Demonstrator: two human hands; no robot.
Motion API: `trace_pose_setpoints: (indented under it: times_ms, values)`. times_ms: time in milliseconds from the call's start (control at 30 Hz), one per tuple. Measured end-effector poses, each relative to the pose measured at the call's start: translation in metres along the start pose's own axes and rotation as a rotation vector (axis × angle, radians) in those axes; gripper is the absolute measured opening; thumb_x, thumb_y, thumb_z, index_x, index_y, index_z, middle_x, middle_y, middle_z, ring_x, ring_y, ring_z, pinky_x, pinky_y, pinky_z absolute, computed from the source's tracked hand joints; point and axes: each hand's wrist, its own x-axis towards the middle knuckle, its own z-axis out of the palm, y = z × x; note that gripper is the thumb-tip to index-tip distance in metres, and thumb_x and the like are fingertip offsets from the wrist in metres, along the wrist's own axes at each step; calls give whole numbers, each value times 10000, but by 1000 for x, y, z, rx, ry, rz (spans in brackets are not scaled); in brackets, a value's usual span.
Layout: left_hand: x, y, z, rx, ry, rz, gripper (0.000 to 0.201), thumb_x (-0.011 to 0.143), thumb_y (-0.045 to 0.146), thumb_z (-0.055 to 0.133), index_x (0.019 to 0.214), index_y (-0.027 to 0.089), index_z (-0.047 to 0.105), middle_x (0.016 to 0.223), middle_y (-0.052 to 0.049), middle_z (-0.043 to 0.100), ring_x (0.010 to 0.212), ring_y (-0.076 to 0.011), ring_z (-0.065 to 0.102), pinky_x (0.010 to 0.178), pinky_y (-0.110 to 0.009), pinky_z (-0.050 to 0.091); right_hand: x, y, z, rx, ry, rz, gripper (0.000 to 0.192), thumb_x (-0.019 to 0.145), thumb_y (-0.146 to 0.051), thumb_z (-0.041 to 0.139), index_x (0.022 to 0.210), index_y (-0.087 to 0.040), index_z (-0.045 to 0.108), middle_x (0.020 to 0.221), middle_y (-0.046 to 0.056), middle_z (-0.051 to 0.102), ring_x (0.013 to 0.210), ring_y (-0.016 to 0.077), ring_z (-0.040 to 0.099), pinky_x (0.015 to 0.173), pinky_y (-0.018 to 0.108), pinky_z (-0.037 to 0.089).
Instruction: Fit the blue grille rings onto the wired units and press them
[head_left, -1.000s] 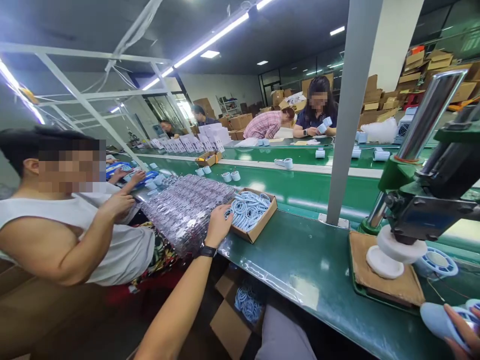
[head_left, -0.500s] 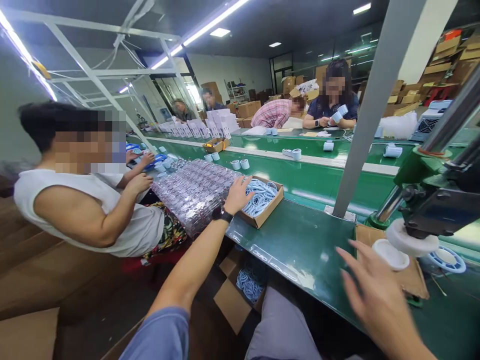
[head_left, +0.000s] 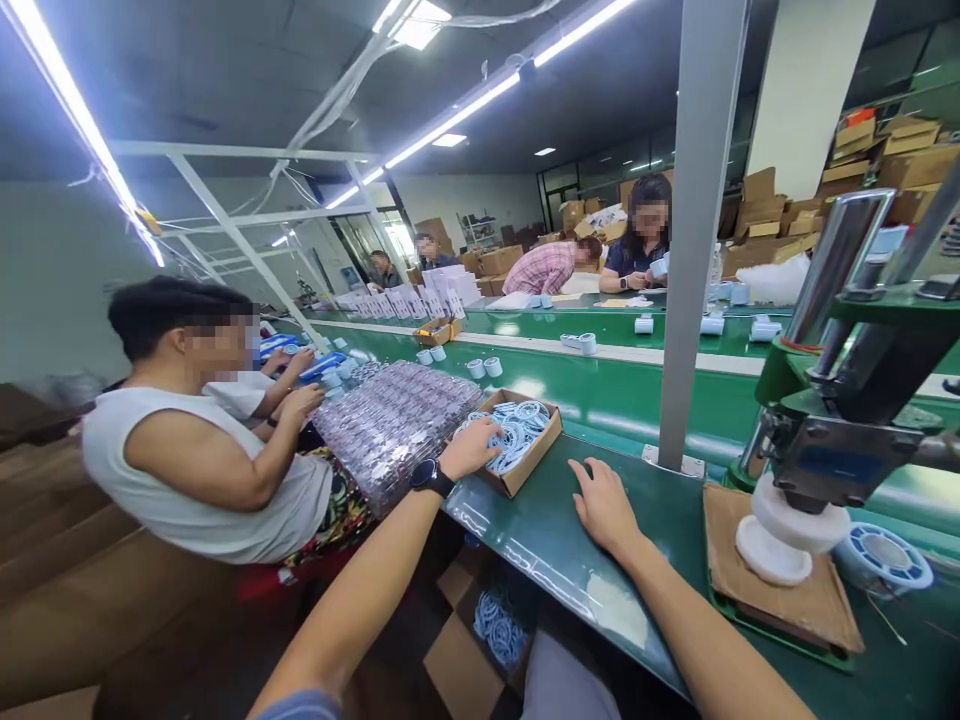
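Picking rings from the carton.

I am reaching my left hand [head_left: 469, 447] into the cardboard box [head_left: 525, 462] at the table edge, fingers closing loosely over the blue rings [head_left: 517, 428]; whether one is gripped I cannot tell. My right hand [head_left: 604, 503] is lying flat and spread on the green table [head_left: 600, 560], holding nothing. Next, I judge, calls for pinching out a single ring cleanly.

A single head-worn camera looks forward and down along the green tabletop [head_left: 622, 560] from its near edge, close above it, facing leftward toward the cardboard box [head_left: 517, 440] of rings; the press [head_left: 825, 440] stands right of that box.
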Motion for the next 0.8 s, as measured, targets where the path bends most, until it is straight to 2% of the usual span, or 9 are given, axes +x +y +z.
trace_pose_setpoints:
  times_ms: [167, 300, 500, 800]
  values:
    - [-1, -7, -9, -66, 72, -4, 305, 959, 338, 615, 1222, 183, 618, 1255, -97, 639, 1061, -238, 653, 897, -456, 565, 3, 1, 2, 23, -30, 21, 439, 961, -271, 609, 1381, -187, 513, 1393, 112, 529, 1292, 270, 522, 1072, 503, 467]
    - [7, -15, -5, -61, 145, -55, 352, 954, 341, 621, 1270, 189, 592, 1317, -107, 605, 1116, -260, 631, 929, -486, 549, 3, 4, 3, 33, -36, 38, 457, 961, -260, 603, 1399, -186, 493, 1397, 115, 521, 1299, 272, 511, 1075, 497, 459]
    - [17, -18, 13, -53, 100, -108, 322, 956, 346, 618, 1238, 191, 611, 1285, -102, 623, 1083, -245, 642, 912, -467, 557, 0, 2, 5, 23, -43, 46, 485, 949, -173, 589, 1420, -169, 475, 1382, 122, 530, 1301, 270, 507, 1088, 488, 443]
    - [12, -12, 10, -112, 134, -110, 325, 957, 343, 617, 1243, 189, 607, 1280, -101, 625, 1074, -243, 646, 904, -463, 561, 2, 3, 4, 8, -57, 50, 462, 938, -180, 614, 1387, -172, 506, 1372, 113, 538, 1299, 266, 511, 1084, 485, 455]
